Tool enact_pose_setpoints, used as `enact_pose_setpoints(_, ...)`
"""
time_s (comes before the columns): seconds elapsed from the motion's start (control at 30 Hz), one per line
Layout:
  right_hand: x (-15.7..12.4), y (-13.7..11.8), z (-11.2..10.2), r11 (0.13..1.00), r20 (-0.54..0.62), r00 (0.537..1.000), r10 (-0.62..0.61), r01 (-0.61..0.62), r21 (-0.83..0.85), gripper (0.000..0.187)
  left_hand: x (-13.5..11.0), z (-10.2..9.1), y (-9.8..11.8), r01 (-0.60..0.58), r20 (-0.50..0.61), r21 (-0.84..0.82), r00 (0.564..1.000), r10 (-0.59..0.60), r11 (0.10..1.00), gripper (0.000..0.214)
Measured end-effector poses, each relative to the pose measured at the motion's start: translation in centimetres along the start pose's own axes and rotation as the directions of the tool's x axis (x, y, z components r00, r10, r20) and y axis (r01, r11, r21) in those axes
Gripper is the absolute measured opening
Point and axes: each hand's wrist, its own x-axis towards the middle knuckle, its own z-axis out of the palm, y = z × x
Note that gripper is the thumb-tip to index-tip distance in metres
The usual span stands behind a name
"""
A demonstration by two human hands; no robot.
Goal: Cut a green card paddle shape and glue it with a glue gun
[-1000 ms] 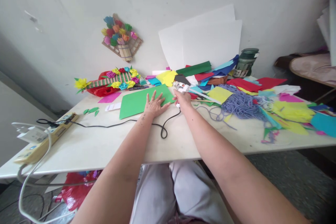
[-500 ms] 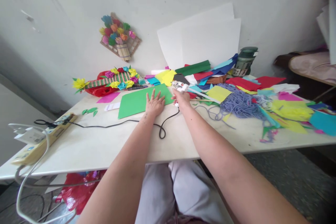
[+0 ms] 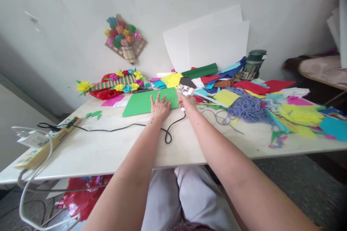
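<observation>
My left hand [image 3: 159, 107] lies flat with fingers spread on the near edge of a green paper sheet [image 3: 141, 102] on the white table [image 3: 108, 148]. Just to its right, my right hand [image 3: 187, 101] is closed around a white glue gun [image 3: 185, 90], whose black cord [image 3: 127, 127] loops across the table toward me and runs left. The gun's tip sits at the right edge of the green sheet.
Colored paper scraps [image 3: 298, 113] and purple yarn [image 3: 248, 106] cover the right side. A paper flower craft [image 3: 114, 83] lies at the back left, another hangs on the wall [image 3: 125, 39]. White boards [image 3: 211, 43] lean behind. A power strip [image 3: 40, 144] sits at the left edge, a green jar [image 3: 253, 64] at the back.
The green sheet has slid away from me toward the back of the table under my left hand. My right hand stays on the glue gun.
</observation>
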Motion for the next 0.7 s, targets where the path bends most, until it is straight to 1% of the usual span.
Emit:
enact_pose_setpoints(0.07, 0.0, 0.1, 0.0, 1.0, 0.009, 1.0, 0.0, 0.0, 0.012, 0.019, -0.1, -0.3, -0.2, 0.019, -0.019, -0.014, 1.0, -0.019, 1.0, 0.046)
enact_pose_setpoints(0.17, 0.2, 0.2, 0.0, 1.0, 0.015, 1.0, 0.001, -0.001, 0.021, 0.02, -0.1, -0.5, -0.8, 0.108, -0.021, -0.069, 0.994, -0.11, 0.992, 0.048)
enact_pose_setpoints(0.23, 0.3, 0.3, 0.0, 1.0, 0.016, 1.0, 0.0, 0.0, 0.015, 0.02, -0.3, -0.7, -1.2, 0.141, -0.022, -0.107, 0.989, -0.145, 0.984, 0.051)
enact_pose_setpoints(0.33, 0.5, 0.5, 0.0, 1.0, 0.02, 1.0, -0.012, 0.012, 0.008, 0.021, -0.7, -0.9, -1.5, 0.102, -0.018, -0.128, 0.994, -0.105, 0.987, 0.051)
enact_pose_setpoints(0.5, 0.5, 0.7, 0.0, 1.0, 0.003, 1.0, -0.023, 0.023, -0.007, 0.02, -1.6, -0.9, -1.2, 0.045, 0.014, -0.12, 0.999, -0.044, 0.992, 0.05)
enact_pose_setpoints(0.57, 0.4, 0.7, 0.0, 0.999, 0.01, 0.999, -0.032, 0.032, 0.009, 0.018, -1.7, -0.7, -1.2, 0.033, 0.006, -0.122, 0.999, -0.032, 0.992, 0.049)
enact_pose_setpoints(0.7, 0.2, 0.6, -0.1, 0.999, 0.019, 0.999, -0.029, 0.029, 0.014, 0.018, -1.8, -0.6, -1.2, 0.041, -0.037, -0.105, 0.998, -0.045, 0.994, 0.049)
